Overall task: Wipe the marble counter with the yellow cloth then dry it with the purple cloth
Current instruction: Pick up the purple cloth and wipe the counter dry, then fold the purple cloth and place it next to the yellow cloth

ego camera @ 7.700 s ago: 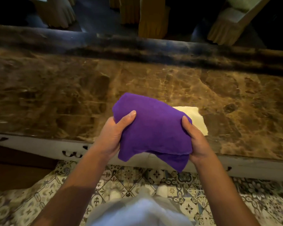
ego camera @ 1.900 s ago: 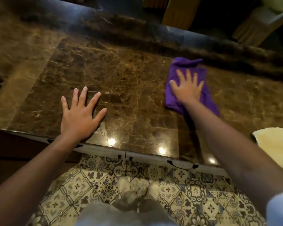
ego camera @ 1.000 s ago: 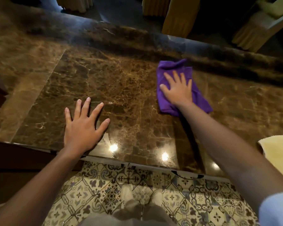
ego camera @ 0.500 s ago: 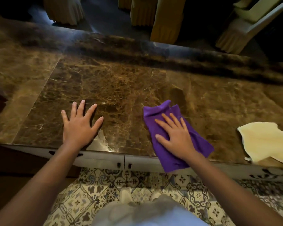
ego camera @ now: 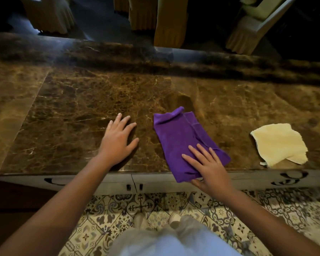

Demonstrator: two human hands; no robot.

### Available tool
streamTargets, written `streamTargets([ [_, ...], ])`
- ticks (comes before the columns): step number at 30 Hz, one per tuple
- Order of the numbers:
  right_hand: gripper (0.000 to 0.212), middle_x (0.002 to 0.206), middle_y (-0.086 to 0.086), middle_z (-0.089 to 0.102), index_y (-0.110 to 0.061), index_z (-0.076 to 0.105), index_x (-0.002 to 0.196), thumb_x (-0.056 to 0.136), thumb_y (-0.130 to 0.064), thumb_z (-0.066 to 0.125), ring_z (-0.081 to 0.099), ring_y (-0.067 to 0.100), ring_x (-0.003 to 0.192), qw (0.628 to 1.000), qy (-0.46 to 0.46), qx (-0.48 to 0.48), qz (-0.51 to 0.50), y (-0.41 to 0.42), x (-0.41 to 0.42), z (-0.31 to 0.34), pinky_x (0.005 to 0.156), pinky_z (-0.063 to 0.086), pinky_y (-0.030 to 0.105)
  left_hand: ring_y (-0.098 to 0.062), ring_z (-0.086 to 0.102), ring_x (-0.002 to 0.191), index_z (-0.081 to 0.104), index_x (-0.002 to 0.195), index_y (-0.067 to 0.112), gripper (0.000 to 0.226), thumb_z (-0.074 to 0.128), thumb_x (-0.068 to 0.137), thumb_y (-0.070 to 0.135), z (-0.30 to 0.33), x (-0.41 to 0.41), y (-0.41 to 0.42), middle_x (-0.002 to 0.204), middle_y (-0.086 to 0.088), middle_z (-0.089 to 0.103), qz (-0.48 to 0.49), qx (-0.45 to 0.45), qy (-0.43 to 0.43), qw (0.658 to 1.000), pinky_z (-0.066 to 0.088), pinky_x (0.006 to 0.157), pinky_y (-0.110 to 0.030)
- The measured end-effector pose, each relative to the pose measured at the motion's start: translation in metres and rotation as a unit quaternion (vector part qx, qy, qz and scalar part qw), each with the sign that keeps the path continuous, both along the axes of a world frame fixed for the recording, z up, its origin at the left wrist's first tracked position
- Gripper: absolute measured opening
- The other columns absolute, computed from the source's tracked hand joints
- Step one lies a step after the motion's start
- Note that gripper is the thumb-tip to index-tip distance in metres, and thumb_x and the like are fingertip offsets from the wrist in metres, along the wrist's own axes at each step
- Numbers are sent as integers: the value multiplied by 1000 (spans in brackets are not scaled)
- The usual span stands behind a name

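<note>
Patterned floor tiles [ego camera: 140, 206] run below the counter's near edge, with a pale cabinet front [ego camera: 155, 182] directly under that edge.

The right hand [ego camera: 211, 169] lies flat, fingers spread, on the near end of the purple cloth [ego camera: 181, 137]; it presses down and grips nothing, and its heel overhangs the near edge. The purple cloth is folded, lies slantwise on the marble counter [ego camera: 81, 108], and its near corner hangs slightly over the near edge. Its far end is curled up.

The left hand [ego camera: 118, 141] rests palm down on bare marble near the near edge, to the left of the purple cloth and apart from it, fingers open, holding nothing.

The yellow cloth [ego camera: 279, 143] lies crumpled toward the right end of the counter near the near edge, well apart from both hands.

Beyond the counter's far edge stand fabric-covered chairs [ego camera: 166, 24] in dim light.
</note>
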State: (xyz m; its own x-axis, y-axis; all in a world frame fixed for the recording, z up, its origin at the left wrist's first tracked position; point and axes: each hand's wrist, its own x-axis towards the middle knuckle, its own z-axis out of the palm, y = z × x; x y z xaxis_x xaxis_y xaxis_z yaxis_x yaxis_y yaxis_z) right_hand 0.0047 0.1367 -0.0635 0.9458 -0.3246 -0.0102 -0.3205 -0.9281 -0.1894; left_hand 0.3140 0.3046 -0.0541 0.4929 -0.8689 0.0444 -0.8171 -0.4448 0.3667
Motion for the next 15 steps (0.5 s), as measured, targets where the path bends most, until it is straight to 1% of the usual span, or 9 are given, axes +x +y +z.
streamTargets([
  [2, 59, 154, 0, 54, -28, 61, 142, 85, -34, 76, 42, 30, 148, 995, -83, 37, -28, 5, 5, -1, 116, 35, 60, -30, 12, 160, 49, 152, 17, 60, 60, 99, 43, -3, -7, -7, 168, -10, 32, -8, 8, 1, 1000, 10, 128, -51],
  [5, 44, 130, -2, 73, -22, 74, 125, 81, -18, 69, 61, 25, 130, 977, -158, 108, -96, 6, 14, 11, 106, 47, 52, -29, 7, 160, 44, 155, 19, 66, 56, 99, 50, -7, -10, -10, 170, -9, 28, -7, 22, 7, 1000, 8, 128, -51],
  [7, 36, 111, 3, 79, -19, 74, 121, 87, -20, 64, 72, 25, 106, 949, -193, 195, -153, 3, 22, 25, 89, 56, 50, -28, 2, 160, 37, 158, 21, 75, 53, 96, 61, -6, -9, -11, 172, -8, 21, -14, 50, 14, 999, 6, 129, -52],
  [9, 28, 98, 0, 79, -23, 75, 118, 96, -33, 61, 72, 19, 89, 892, -225, 342, -189, 1, 33, 43, 76, 57, 42, -26, -5, 160, 32, 160, 23, 86, 52, 91, 70, -1, -12, -14, 174, -5, 13, -33, 73, 40, 996, 3, 128, -53],
  [10, 26, 97, -3, 78, -27, 75, 117, 98, -36, 61, 71, 14, 87, 857, -243, 410, -195, 1, 38, 52, 72, 56, 34, -24, -8, 160, 30, 161, 23, 90, 54, 89, 72, 2, -15, -16, 174, -2, 10, -41, 73, 81, 993, 3, 128, -53],
  [11, 23, 98, -5, 79, -30, 76, 116, 99, -35, 61, 71, 9, 87, 822, -259, 466, -202, 2, 42, 60, 71, 55, 26, -20, -10, 159, 30, 161, 24, 92, 58, 88, 71, 7, -19, -17, 174, 2, 9, -43, 61, 151, 986, 4, 127, -54],
  [12, 21, 99, -6, 80, -33, 77, 112, 99, -34, 62, 72, 8, 88, 790, -268, 511, -209, 2, 47, 68, 71, 55, 22, -14, -10, 158, 31, 161, 25, 92, 63, 86, 68, 12, -24, -19, 173, 6, 10, -39, 39, 240, 969, 6, 126, -52],
  [14, 18, 101, -5, 81, -36, 80, 105, 96, -33, 64, 74, 10, 92, 742, -279, 569, -219, 3, 54, 81, 74, 57, 23, -1, 6, 152, 38, 158, 26, 89, 68, 84, 66, 19, -30, -23, 169, 12, 22, -20, -21, 399, 916, 16, 123, -39],
  [15, 18, 101, -4, 81, -34, 81, 102, 94, -33, 65, 74, 11, 93, 726, -286, 585, -222, 4, 58, 86, 75, 58, 24, 0, 17, 147, 43, 155, 24, 87, 69, 83, 66, 21, -33, -24, 166, 12, 29, -6, -48, 442, 895, 21, 120, -32],
])
